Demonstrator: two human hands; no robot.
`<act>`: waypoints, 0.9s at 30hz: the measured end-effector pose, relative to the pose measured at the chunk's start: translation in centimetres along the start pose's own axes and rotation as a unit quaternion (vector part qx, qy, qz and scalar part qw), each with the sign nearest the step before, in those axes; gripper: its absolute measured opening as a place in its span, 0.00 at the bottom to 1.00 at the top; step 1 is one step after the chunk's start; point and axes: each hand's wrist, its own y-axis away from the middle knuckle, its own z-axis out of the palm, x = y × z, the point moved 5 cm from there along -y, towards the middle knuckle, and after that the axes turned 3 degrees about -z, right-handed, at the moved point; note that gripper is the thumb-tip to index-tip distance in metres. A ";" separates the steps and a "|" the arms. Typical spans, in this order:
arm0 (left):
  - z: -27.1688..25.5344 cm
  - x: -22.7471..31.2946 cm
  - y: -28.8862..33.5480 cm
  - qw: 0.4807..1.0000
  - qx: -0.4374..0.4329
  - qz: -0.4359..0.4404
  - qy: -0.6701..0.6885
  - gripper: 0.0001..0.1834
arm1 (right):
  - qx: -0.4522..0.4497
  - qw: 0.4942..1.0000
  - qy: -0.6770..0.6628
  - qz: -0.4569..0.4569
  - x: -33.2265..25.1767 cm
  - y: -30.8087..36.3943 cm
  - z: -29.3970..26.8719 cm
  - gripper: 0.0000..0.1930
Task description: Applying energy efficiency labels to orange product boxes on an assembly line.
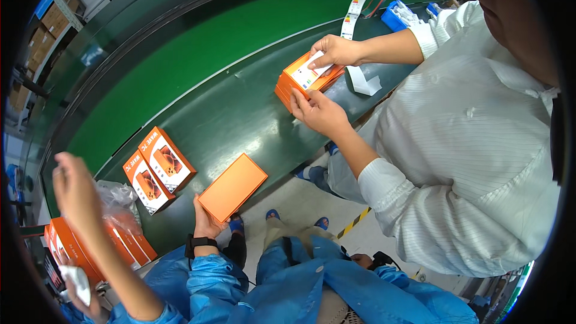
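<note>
My left hand (207,223), with a black watch at the wrist, is closed on the lower left end of an orange phone box (234,188). The box's plain face is turned up, and it is held over the near edge of the dark green work surface (240,126). Low by my body is my right hand (362,260), only partly visible; its fingers are too hidden to read. Two printed phone boxes (167,159) (146,183) lie side by side on the surface, left of the held box.
At right, a co-worker in white handles a label over an orange box stack (285,87). A label strip (355,12) and blue bin (399,17) are beyond. At left, another's blurred hand (78,195) is raised near a plastic bag (117,198) and upright orange boxes (69,246).
</note>
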 end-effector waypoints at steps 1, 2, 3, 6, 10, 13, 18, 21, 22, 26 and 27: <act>0.1 0.0 -0.3 1.000 -0.002 -0.001 -0.004 0.46 | 0.006 1.000 -0.011 -0.002 0.4 -0.1 0.1 0.17; 0.0 0.0 -0.3 1.000 -0.004 -0.004 -0.005 0.46 | 0.007 1.000 -0.011 -0.003 0.6 -0.2 0.1 0.17; 0.1 -0.1 -0.3 1.000 -0.006 -0.007 -0.006 0.46 | 0.002 1.000 -0.011 -0.002 0.8 -0.3 0.2 0.17; 0.3 -0.1 0.0 1.000 0.015 0.002 0.010 0.46 | 0.002 1.000 -0.007 0.001 1.1 -0.2 0.4 0.17; 0.0 -0.2 -0.4 1.000 0.004 -0.002 0.007 0.46 | 0.004 1.000 -0.016 0.004 1.3 -0.1 0.5 0.16; 0.2 -0.1 -0.5 1.000 0.011 -0.010 0.008 0.46 | -0.001 1.000 -0.009 0.003 1.2 -0.1 0.4 0.16; -0.2 -0.1 -0.8 1.000 0.006 -0.016 0.001 0.47 | 0.001 1.000 0.017 -0.022 1.2 -0.1 0.5 0.15; -0.5 -0.3 -1.0 1.000 0.013 -0.016 0.007 0.48 | 0.000 0.999 0.021 -0.029 0.9 0.0 0.5 0.14; -0.9 -0.3 -1.0 1.000 0.014 -0.016 0.007 0.48 | 0.000 0.999 0.024 -0.027 0.7 0.2 0.6 0.13; -0.2 -0.3 -0.6 1.000 -0.001 0.002 0.012 0.45 | -0.008 1.000 0.018 -0.024 1.9 -0.5 1.0 0.14; 0.1 0.0 0.0 0.999 0.014 0.029 0.020 0.44 | 0.001 0.999 0.018 -0.032 1.9 -0.8 0.8 0.14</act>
